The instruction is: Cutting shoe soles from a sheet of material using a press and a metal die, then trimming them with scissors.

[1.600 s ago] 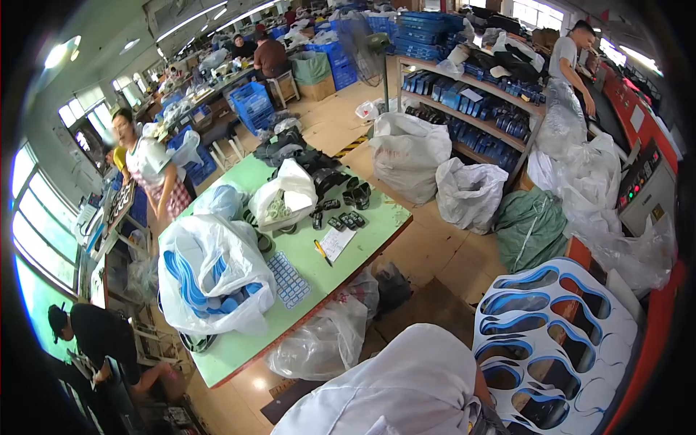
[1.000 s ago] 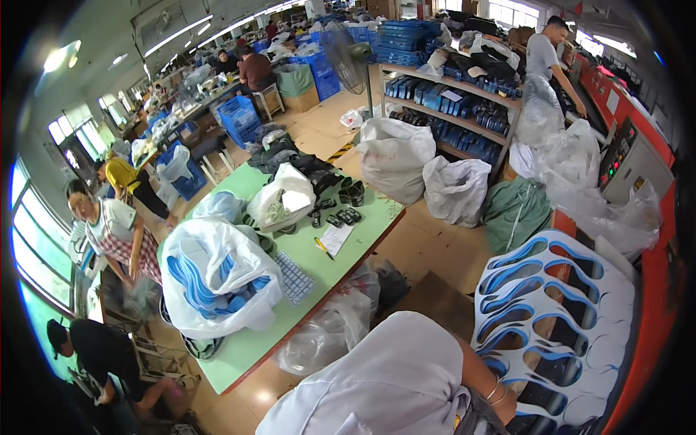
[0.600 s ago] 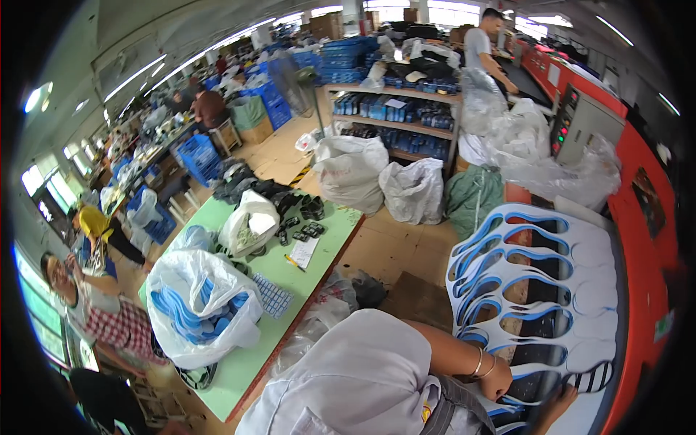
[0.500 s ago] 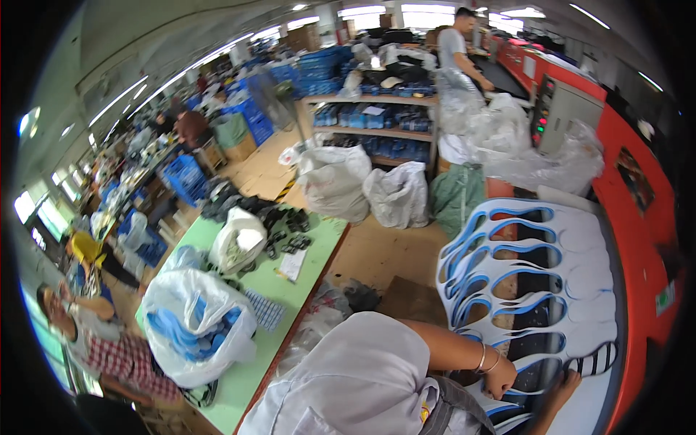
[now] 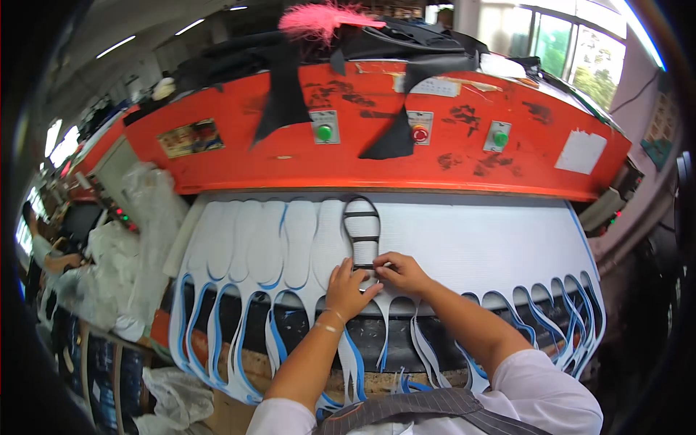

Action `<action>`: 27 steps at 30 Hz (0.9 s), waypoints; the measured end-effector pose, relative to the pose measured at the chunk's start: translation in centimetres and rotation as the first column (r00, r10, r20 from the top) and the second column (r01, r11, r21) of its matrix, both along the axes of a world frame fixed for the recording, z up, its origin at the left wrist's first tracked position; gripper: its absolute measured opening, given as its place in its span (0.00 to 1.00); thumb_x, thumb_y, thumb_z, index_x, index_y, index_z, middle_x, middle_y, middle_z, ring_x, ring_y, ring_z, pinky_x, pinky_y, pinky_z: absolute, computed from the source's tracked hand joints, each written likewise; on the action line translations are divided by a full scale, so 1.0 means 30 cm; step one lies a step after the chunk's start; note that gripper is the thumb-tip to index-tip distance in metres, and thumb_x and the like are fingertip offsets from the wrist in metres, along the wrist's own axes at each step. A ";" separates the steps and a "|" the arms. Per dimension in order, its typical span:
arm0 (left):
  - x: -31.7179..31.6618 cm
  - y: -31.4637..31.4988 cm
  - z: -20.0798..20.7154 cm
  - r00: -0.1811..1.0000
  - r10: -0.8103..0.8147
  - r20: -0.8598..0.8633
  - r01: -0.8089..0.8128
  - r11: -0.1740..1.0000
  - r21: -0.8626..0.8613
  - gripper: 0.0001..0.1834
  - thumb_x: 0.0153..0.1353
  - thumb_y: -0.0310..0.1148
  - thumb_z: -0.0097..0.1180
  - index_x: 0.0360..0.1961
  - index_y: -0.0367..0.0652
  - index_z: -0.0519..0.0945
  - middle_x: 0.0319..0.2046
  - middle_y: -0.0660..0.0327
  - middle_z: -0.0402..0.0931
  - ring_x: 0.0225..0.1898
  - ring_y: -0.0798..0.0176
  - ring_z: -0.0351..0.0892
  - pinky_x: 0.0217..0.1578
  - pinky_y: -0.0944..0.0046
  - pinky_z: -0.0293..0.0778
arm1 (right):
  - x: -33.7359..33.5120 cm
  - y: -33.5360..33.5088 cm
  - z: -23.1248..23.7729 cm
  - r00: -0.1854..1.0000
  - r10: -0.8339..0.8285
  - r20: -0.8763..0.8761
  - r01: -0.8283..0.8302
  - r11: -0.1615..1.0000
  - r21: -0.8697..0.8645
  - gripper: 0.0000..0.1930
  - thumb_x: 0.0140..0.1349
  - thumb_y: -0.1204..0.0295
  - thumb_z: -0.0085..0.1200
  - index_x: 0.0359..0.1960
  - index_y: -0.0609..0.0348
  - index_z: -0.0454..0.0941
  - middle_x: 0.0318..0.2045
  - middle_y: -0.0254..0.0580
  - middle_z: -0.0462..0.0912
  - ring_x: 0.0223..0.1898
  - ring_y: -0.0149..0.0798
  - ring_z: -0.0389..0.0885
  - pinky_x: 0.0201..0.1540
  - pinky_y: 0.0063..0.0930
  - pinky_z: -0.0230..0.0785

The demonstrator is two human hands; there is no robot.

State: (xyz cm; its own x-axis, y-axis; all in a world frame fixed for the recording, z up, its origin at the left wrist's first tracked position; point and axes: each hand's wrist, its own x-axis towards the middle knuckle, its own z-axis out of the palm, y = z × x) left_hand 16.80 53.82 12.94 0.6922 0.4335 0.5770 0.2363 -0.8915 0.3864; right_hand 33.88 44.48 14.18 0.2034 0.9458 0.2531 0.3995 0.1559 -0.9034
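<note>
A dark sole-shaped cutting die (image 5: 362, 235) with crossbars lies upright on a white foam sheet (image 5: 464, 239) with blue edges. My left hand (image 5: 348, 292) is at the die's near left end, fingers along its side and thumb reaching round the near end. My right hand (image 5: 401, 272) has its fingers curled and pinched at the die's near right side. Both hands touch the die and partly hide its near end. Left of the die, several sole outlines are marked in the sheet. Along its near edge, cut-out openings leave thin looping strips (image 5: 355, 362).
A red press beam (image 5: 290, 167) spans behind the sheet, carrying green push buttons (image 5: 324, 133) and a red button (image 5: 420, 134). Black scraps (image 5: 395, 138) hang over its front. Clear plastic bags (image 5: 116, 268) and a shelf with blue goods (image 5: 105, 377) stand at left.
My view has swung from the workshop to the press and sheet. The striped die, earlier at the lower right under one hand, is now central with both my hands at it.
</note>
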 end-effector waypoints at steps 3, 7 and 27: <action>0.009 0.033 -0.022 0.998 -0.056 0.002 0.056 0.998 0.010 0.23 0.46 0.50 0.65 0.29 0.41 0.75 0.52 0.36 0.68 0.57 0.36 0.63 0.58 0.47 0.55 | 0.067 0.098 0.162 0.678 -0.060 0.733 -0.051 0.991 0.128 0.18 0.52 0.74 0.56 0.47 0.55 0.74 0.43 0.42 0.77 0.49 0.41 0.74 0.48 0.33 0.68; -0.011 0.065 -0.040 0.997 -0.073 0.020 0.073 0.997 0.010 0.22 0.44 0.48 0.65 0.23 0.40 0.72 0.52 0.34 0.68 0.58 0.35 0.63 0.59 0.47 0.54 | 0.076 0.295 0.244 0.188 0.080 0.979 -0.153 0.987 -0.051 0.19 0.46 0.70 0.58 0.44 0.44 0.76 0.53 0.40 0.70 0.58 0.42 0.66 0.51 0.39 0.65; 0.116 0.098 0.107 0.883 0.146 -0.447 -0.184 0.982 -0.043 0.47 0.42 0.49 0.65 0.59 0.33 0.61 0.30 0.49 0.79 0.33 0.43 0.77 0.40 0.51 0.71 | 0.204 0.350 0.411 0.294 -0.026 0.955 -0.604 0.770 0.207 0.05 0.47 0.68 0.52 0.21 0.55 0.72 0.27 0.38 0.75 0.35 0.45 0.76 0.36 0.38 0.71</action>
